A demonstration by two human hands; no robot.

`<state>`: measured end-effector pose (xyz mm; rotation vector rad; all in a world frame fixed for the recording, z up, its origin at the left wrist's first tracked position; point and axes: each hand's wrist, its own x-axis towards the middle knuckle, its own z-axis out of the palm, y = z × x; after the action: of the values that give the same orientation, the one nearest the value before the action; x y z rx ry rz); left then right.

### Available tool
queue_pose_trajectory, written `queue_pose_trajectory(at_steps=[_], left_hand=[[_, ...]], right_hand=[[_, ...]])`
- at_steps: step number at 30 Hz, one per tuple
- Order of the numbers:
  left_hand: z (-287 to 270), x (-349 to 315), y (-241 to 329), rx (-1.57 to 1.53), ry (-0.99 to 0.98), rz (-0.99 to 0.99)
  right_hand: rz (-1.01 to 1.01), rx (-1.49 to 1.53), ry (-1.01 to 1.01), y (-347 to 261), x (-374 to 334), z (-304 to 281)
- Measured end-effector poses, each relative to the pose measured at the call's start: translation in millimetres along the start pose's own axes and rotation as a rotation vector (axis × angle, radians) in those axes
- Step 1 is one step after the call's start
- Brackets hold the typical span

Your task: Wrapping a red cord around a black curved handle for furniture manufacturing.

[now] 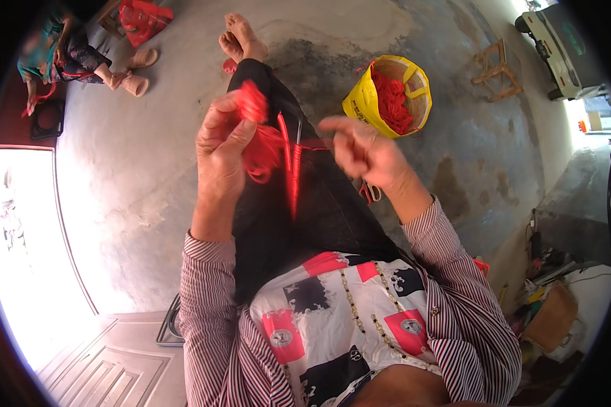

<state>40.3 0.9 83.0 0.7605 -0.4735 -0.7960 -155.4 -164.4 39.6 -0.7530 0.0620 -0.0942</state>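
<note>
The left hand (223,139) pinches a bundle of red cord (263,154) between thumb and fingers, left of the red-wrapped rod (296,166). Right of the rod, the blurred right hand (363,150) has its index finger out, others curled; any grip is unclear. The rod's long axis points away from the person. Scissors (375,195) show to its right, a yellow bag (363,102) beyond.

Red is colouring the cord bundle (263,153) and cord pile (392,105), yellow the bag (364,102) — maroon-and-white stripes are lining the sleeves (207,298), pink and black blocks are patterning the white shirt (346,339) — and the trousers (332,217) are showing black.
</note>
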Motion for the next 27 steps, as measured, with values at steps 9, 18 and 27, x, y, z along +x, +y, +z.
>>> queue_pose_trajectory(at_steps=[9, 18, 27], left_hand=[[-24, 10, -67, 1.383, -0.145, 0.021], [-22, -23, -63, 1.083, -0.150, -0.085], [-28, -29, -80, 0.879, -0.061, -0.193]], right_hand=[[-0.267, -1.478, 0.370, 44, 52, -30], [-0.504, -0.489, 0.420, -36, -74, -21], [-0.780, -0.005, 0.898, -92, -257, -98]])
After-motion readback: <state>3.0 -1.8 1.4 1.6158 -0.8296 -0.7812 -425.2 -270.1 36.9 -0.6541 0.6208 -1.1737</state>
